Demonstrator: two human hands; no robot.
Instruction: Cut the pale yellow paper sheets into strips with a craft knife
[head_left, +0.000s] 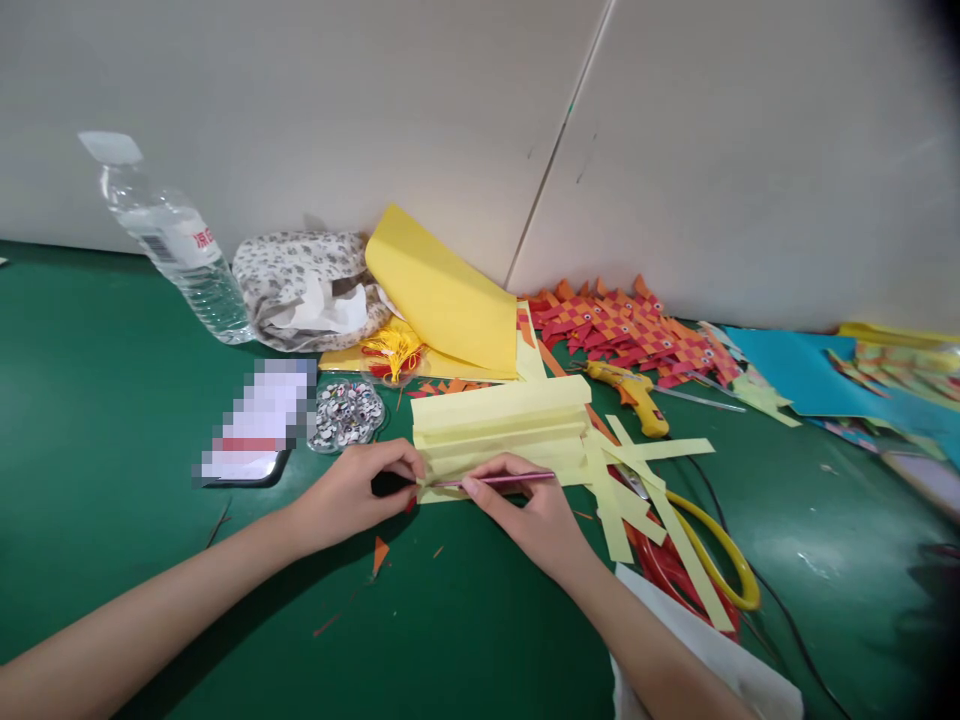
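While a pale grey panelled wall backs the glossy green tabletop, left hand pinches the left end of a pleated pale-yellow paper sheet mid-table; right hand has fingers clamped on a slim purple stick.

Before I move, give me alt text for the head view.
The right hand holds a thin purple stick over creased pale yellow paper on a green table, while the left hand is at the paper's left edge. A yellow glue gun and loose paper strips lie to the right; a phone and water bottle are to the left.
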